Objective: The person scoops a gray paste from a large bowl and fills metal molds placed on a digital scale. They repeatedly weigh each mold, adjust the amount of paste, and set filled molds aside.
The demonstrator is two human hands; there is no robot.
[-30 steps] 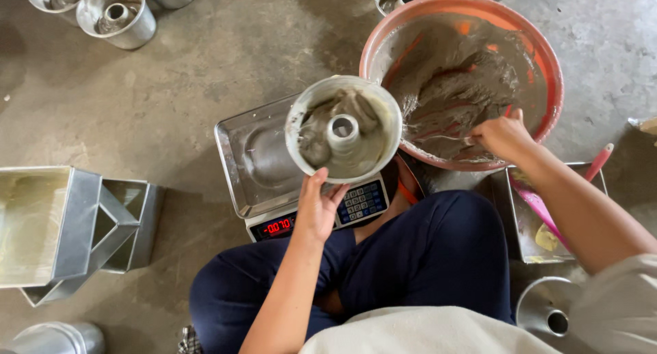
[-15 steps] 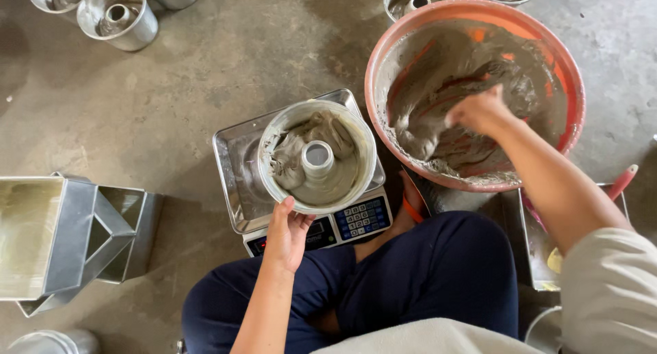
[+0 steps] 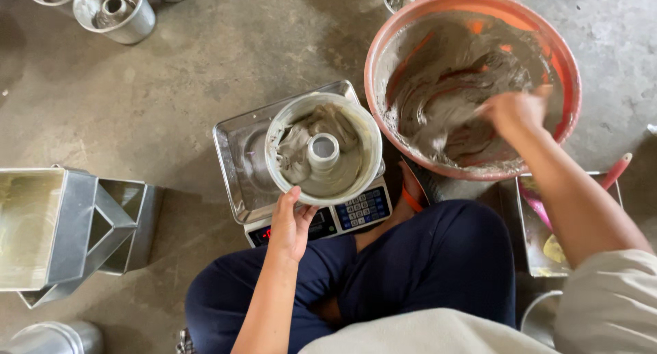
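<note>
Since the earlier frames the round metal ring mould (image 3: 323, 148) has come down from being held tilted in the air and now sits flat on the steel pan of a digital scale (image 3: 239, 162), while the right hand has moved deeper into the basin.

Seen from above, a person sits on a concrete floor (image 3: 205, 59) with legs in dark blue trousers (image 3: 424, 265) folded under the scale. The left hand (image 3: 291, 224) rests at the near rim of the mould, thumb on the edge and fingers curled loosely beneath, steadying rather than gripping hard. The mould has a central tube and is partly filled with grey, wet paste.

The right hand (image 3: 517, 111) is inside a large orange basin (image 3: 472, 83) of the same grey paste; it is motion-blurred, so whether it is cupped around a scoop of paste or spread flat cannot be told.

The paste looks dense, sticky and soft, likely to slump and cling to skin. The filled mould probably feels heavy for its size, with thin, rigid walls that may be slick where smeared; the clean outer rim seems the surest place to hold it, ideally with two hands.

More ring moulds (image 3: 116, 11) stand at the far left, and square metal moulds (image 3: 68, 231) lie at the near left.
</note>
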